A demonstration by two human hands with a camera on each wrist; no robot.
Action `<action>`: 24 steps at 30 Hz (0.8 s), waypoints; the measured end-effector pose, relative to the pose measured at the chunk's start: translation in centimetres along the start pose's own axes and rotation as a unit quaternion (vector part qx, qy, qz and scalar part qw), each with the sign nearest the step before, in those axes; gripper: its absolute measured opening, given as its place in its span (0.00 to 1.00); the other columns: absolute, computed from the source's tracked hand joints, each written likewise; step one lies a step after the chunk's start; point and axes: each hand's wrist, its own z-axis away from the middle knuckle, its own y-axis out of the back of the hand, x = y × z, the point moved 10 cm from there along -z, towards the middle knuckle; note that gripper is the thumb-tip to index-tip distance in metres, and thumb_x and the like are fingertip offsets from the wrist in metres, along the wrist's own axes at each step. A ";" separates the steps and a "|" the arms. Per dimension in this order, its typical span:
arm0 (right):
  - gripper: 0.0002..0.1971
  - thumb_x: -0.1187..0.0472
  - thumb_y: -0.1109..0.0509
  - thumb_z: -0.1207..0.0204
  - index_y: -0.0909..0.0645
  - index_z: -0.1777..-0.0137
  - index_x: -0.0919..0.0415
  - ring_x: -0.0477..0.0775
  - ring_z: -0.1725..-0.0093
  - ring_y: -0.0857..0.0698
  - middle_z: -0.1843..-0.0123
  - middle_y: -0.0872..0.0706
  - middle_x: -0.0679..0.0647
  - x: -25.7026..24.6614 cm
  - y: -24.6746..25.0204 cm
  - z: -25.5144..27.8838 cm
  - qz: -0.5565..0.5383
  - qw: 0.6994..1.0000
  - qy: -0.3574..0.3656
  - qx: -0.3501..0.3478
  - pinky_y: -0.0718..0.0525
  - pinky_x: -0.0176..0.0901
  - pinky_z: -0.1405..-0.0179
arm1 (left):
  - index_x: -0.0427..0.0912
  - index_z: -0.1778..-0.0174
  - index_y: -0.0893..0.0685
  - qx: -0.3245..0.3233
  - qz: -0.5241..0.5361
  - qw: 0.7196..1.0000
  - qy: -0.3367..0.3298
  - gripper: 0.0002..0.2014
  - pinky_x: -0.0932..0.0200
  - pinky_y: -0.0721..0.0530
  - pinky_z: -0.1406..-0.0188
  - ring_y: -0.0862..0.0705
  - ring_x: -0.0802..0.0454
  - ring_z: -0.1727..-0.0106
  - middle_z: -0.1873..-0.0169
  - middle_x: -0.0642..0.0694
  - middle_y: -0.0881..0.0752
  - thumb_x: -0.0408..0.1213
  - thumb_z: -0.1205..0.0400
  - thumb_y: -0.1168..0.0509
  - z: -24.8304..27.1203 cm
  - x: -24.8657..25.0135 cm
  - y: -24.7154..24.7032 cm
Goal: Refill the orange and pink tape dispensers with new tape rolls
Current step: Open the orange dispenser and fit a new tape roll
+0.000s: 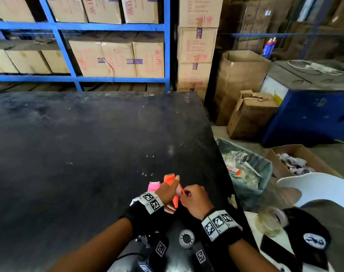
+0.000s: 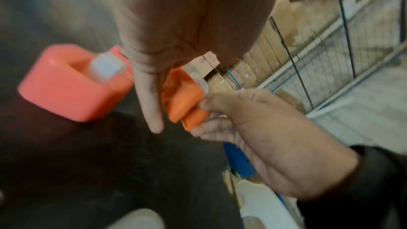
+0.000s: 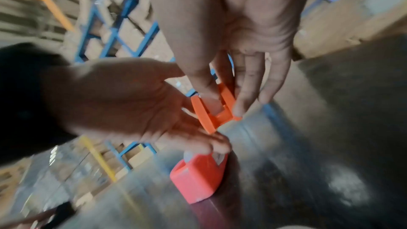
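While the left hand [image 1: 167,190] grips the orange dispenser [image 3: 212,111] above the bench [image 1: 88,144], right-hand fingers [image 3: 239,109] pinch its tape; threading looks underway. Just beyond them, the pink dispenser [image 1: 154,185] seems unfilled.

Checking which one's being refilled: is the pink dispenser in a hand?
No, the pink dispenser sits on the table; both hands hold the orange dispenser.

A warehouse or stockroom. Blue metal shelving [image 1: 77,26] holds rows of sealed cardboard cartons [image 1: 118,58] with red print. More cartons stand stacked on the concrete floor beside a worn black worktable [image 1: 88,144], an open box [image 1: 249,114] and a bin of packing waste [image 1: 245,173].
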 end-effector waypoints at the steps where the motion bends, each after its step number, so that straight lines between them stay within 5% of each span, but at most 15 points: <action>1: 0.21 0.53 0.34 0.29 0.29 0.81 0.61 0.57 0.72 0.24 0.80 0.25 0.53 -0.9 0.3 0.2 -0.004 1.000 0.025 0.005 0.30 0.47 0.71 | 0.36 0.59 0.22 0.007 0.038 0.999 -0.001 0.30 0.51 0.12 0.71 0.17 0.40 0.70 0.65 0.33 0.19 0.61 0.18 0.56 -0.2 0.2 0.0; 4: 0.13 0.52 0.35 0.31 0.16 0.66 0.61 0.56 0.65 0.18 0.70 0.19 0.55 -1.9 0.7 0.8 -0.035 0.997 0.075 0.009 0.22 0.49 0.63 | 0.37 0.57 0.24 0.055 0.088 0.993 -0.053 0.22 0.40 0.11 0.60 0.17 0.41 0.67 0.63 0.34 0.20 0.51 0.15 0.55 -0.8 1.3 1.3; 6: 0.09 0.55 0.31 0.26 0.13 0.59 0.59 0.51 0.61 0.15 0.64 0.14 0.53 -1.0 0.6 0.4 -0.139 0.989 0.050 -0.001 0.18 0.46 0.56 | 0.39 0.46 0.29 0.043 0.124 0.989 -0.075 0.16 0.42 0.11 0.63 0.17 0.47 0.70 0.63 0.37 0.19 0.47 0.14 0.54 -0.5 1.5 1.3; 9: 0.05 0.59 0.30 0.24 0.18 0.54 0.60 0.47 0.64 0.15 0.61 0.12 0.57 0.2 0.5 -0.4 -0.253 0.967 -0.011 0.005 0.17 0.40 0.65 | 0.50 0.37 0.33 0.013 0.084 0.987 -0.140 0.12 0.52 0.14 0.66 0.15 0.48 0.59 0.51 0.39 0.18 0.46 0.13 0.54 0.4 2.0 0.8; 12: 0.12 0.62 0.30 0.23 0.23 0.41 0.59 0.47 0.64 0.14 0.60 0.13 0.58 -0.1 -0.9 -0.7 -0.309 0.950 -0.031 -0.040 0.17 0.34 0.71 | 0.54 0.30 0.35 -0.010 0.059 0.986 -0.159 0.16 0.55 0.14 0.67 0.14 0.45 0.53 0.48 0.40 0.17 0.47 0.14 0.54 0.6 1.5 0.9; 17: 0.08 0.61 0.31 0.22 0.19 0.44 0.59 0.51 0.63 0.15 0.58 0.12 0.60 -0.9 -1.2 -0.4 -0.331 0.941 -0.010 -0.070 0.17 0.35 0.66 | 0.53 0.36 0.31 0.022 0.076 0.985 -0.151 0.13 0.53 0.13 0.66 0.14 0.47 0.62 0.59 0.45 0.14 0.43 0.13 0.55 1.5 1.3 2.3; 21: 0.10 0.61 0.31 0.22 0.18 0.45 0.66 0.54 0.60 0.13 0.57 0.12 0.62 -2.0 -2.2 -1.1 -0.326 0.942 -0.003 -0.074 0.16 0.40 0.63 | 0.42 0.38 0.27 0.084 0.097 0.982 -0.136 0.15 0.58 0.16 0.76 0.15 0.47 0.68 0.55 0.30 0.15 0.43 0.13 0.53 1.5 0.3 4.2; 24: 0.10 0.61 0.31 0.22 0.17 0.50 0.68 0.50 0.65 0.14 0.60 0.12 0.62 -1.2 -2.0 -1.8 -0.325 0.944 -0.025 -0.046 0.17 0.40 0.65 | 0.38 0.39 0.25 0.152 0.098 0.973 -0.140 0.15 0.60 0.13 0.74 0.16 0.50 0.68 0.56 0.34 0.19 0.42 0.14 0.51 2.0 -0.5 7.3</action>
